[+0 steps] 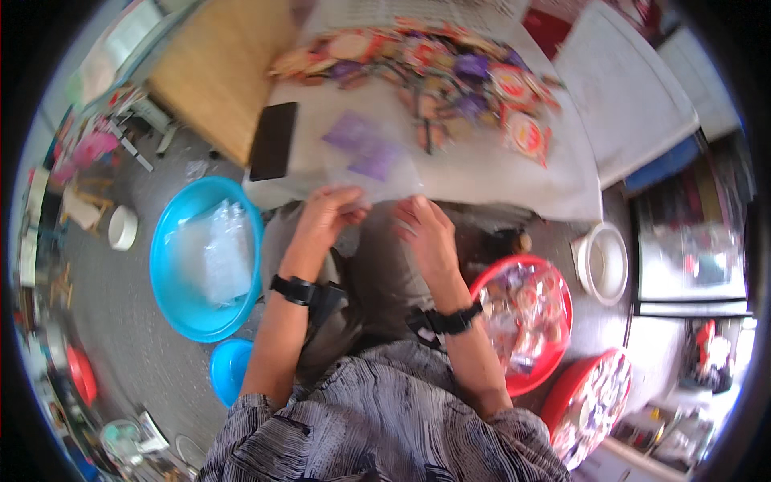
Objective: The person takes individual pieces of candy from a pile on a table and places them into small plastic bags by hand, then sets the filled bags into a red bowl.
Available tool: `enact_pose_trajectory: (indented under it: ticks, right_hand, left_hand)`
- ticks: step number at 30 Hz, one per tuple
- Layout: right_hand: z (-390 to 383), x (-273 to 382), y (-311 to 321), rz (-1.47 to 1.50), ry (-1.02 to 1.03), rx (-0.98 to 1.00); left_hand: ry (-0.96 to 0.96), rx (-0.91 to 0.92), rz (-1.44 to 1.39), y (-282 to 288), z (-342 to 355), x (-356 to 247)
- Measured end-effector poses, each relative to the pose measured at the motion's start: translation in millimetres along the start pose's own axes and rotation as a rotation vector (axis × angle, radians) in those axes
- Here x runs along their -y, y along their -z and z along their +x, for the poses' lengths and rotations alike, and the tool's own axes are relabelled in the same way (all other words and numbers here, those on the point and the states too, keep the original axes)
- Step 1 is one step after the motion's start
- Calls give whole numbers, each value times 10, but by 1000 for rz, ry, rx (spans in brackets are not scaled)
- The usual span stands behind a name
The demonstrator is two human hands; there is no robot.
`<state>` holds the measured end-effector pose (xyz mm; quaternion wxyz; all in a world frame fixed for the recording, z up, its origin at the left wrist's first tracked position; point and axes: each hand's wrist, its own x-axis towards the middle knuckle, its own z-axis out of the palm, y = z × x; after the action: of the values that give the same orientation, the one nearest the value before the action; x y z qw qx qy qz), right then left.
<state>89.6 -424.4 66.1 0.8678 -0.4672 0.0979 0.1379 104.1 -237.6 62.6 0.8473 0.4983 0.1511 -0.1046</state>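
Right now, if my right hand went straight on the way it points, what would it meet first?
Most likely the clear plastic bag with purple patches, whose edge your right hand seems to touch; farther along that line lies the pile of small packets. Blur leaves the depth unclear.

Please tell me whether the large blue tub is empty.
Not empty: clear plastic lies inside the large blue tub, toward its right side.

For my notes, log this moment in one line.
left hand: holds clear bag; right hand: holds same bag; table: wrapped packets; nearby: blue tub
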Motion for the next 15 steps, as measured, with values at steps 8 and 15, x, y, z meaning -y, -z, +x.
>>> enact_pose_trajectory:
  ticks: [8, 15]
  right_hand:
    - [243, -235, -247, 607, -120, 318]
    - [176, -249, -82, 532, 91, 160]
  left_hand:
    - [138, 74, 125, 131, -99, 84]
    - [221, 224, 442, -77, -282, 79]
